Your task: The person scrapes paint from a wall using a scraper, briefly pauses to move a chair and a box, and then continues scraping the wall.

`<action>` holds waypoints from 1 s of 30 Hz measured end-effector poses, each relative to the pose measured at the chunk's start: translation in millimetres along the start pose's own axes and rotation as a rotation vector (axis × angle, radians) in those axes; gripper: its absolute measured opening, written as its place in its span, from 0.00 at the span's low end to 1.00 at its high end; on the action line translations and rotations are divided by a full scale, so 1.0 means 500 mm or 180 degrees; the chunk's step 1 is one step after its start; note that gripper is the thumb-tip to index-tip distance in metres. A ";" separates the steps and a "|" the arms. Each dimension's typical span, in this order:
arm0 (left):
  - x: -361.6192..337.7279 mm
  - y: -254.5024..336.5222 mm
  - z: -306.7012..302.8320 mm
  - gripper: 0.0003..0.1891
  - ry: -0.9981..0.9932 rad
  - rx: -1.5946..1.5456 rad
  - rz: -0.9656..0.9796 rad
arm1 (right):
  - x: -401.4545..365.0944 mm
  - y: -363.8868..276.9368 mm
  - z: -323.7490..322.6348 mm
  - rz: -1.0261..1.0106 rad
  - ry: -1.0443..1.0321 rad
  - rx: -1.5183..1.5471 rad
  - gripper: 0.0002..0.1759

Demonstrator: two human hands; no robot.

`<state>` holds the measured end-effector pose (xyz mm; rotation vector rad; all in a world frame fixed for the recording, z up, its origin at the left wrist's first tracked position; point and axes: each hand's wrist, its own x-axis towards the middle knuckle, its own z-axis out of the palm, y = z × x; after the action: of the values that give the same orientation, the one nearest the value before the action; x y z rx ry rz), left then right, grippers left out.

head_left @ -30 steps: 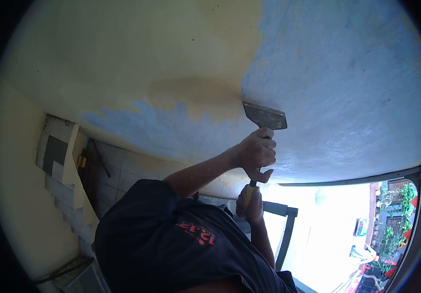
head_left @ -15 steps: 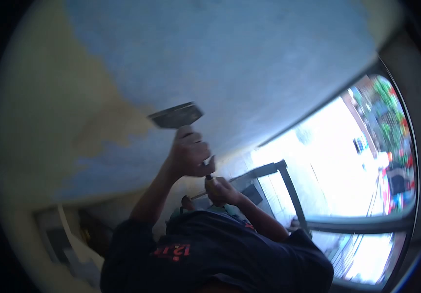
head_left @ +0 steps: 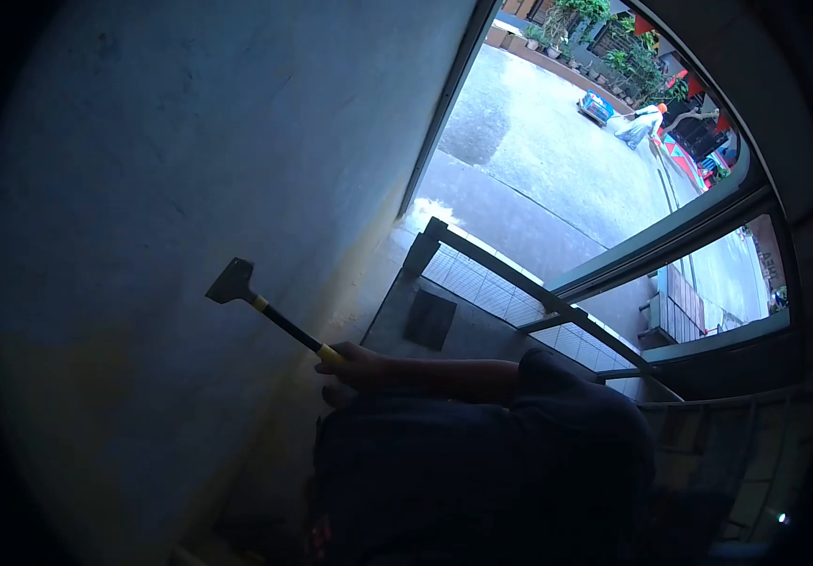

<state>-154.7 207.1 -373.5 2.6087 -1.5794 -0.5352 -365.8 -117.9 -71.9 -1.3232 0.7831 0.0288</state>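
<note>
Left hand gone from scraper (head_left: 281, 324); right fingers (head_left: 327, 369) clenching yellow grip (head_left: 331, 356); left, cannot tell

The scraper (head_left: 284, 322) is black and yellow, the wall (head_left: 171, 189) apparently bluish-grey.

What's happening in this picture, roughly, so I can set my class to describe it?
A bare right hand grips the yellow end of a long-handled scraper, with its blade raised before a wall of bluish and yellowish patches. Whether the blade touches the wall is hard to tell. The left hand cannot be made out. Outside, another person in light clothing is on the paved ground.
</note>
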 end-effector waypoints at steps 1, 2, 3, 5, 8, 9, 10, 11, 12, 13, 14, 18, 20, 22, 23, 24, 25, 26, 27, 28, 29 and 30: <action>-0.011 -0.021 0.055 0.28 -0.0110 -0.0127 0.0134 | -0.007 0.007 -0.003 -0.0009 -0.0032 0.0038 0.25; 0.027 -0.001 0.064 0.28 -0.0201 -0.0269 0.0269 | -0.021 -0.005 -0.022 -0.0028 -0.0059 0.0049 0.25; 0.066 0.025 0.075 0.27 -0.0284 -0.0419 0.0385 | -0.051 -0.032 -0.051 0.0237 -0.0229 -0.0035 0.26; 0.096 0.063 0.088 0.27 -0.0533 -0.0688 0.0519 | -0.069 -0.018 -0.092 0.0173 -0.0161 -0.0031 0.26; 0.096 0.143 0.099 0.27 -0.0948 -0.1101 0.0645 | -0.068 0.046 -0.113 0.0083 -0.0037 -0.0005 0.24; 0.098 0.183 0.106 0.27 -0.1080 -0.1257 0.0693 | -0.086 0.042 -0.118 0.0269 -0.0070 0.0168 0.23; 0.095 0.221 0.111 0.27 -0.1199 -0.1416 0.0720 | -0.099 0.043 -0.122 0.0453 -0.0124 0.0330 0.22; 0.088 0.268 0.095 0.27 -0.1303 -0.1578 0.0720 | -0.093 0.084 -0.123 0.0459 -0.0193 0.0325 0.22; 0.079 0.305 0.091 0.27 -0.1386 -0.1751 0.0680 | -0.072 0.146 -0.120 0.0069 -0.0320 0.0863 0.19; 0.057 0.336 0.096 0.26 -0.1418 -0.1961 0.0555 | -0.060 0.180 -0.107 -0.0280 -0.0535 0.1381 0.17; 0.012 0.350 0.107 0.26 -0.1380 -0.2204 0.0312 | -0.086 0.153 -0.107 -0.0105 -0.0574 0.1541 0.16; -0.231 0.363 0.034 0.26 -0.0591 -0.3145 -0.1014 | -0.079 0.215 -0.149 0.0511 -0.1003 0.1413 0.14; -0.234 0.319 0.113 0.26 -0.0045 -0.3548 -0.1379 | -0.080 0.209 -0.166 0.0764 -0.0760 0.0860 0.12; -0.224 0.346 0.037 0.21 -0.0679 -0.2348 -0.2110 | -0.084 0.219 -0.184 0.1128 -0.0934 0.1423 0.10; -0.251 0.342 0.064 0.21 -0.0531 -0.2378 -0.2278 | -0.088 0.220 -0.183 0.1277 -0.0912 0.1559 0.09; -0.270 0.334 0.140 0.18 -0.0486 -0.2228 -0.1964 | -0.091 0.224 -0.185 0.1418 -0.0840 0.1709 0.08; -0.286 0.337 0.186 0.16 -0.0457 -0.2047 -0.1613 | -0.089 0.233 -0.190 0.1384 -0.0953 0.1644 0.08; -0.303 0.350 0.182 0.17 -0.0539 -0.1710 -0.1581 | -0.079 0.247 -0.196 0.1664 -0.1017 0.2140 0.07; -0.314 0.363 0.183 0.18 -0.0630 -0.1370 -0.1533 | -0.069 0.262 -0.205 0.1946 -0.1062 0.2640 0.06; -0.322 0.369 0.203 0.17 -0.0455 -0.1849 -0.1717 | -0.062 0.275 -0.211 0.1886 -0.1121 0.2599 0.06; -0.332 0.374 0.237 0.17 -0.0270 -0.2338 -0.1876 | -0.053 0.289 -0.218 0.1916 -0.1253 0.2754 0.06; -0.357 0.375 0.297 0.17 -0.0173 -0.2334 -0.1876 | -0.044 0.294 -0.222 0.1953 -0.1387 0.2898 0.06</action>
<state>-436.1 292.7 -424.9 2.3969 -0.4206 -0.9847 -502.1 -163.9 -189.1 -0.1712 0.6675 0.3893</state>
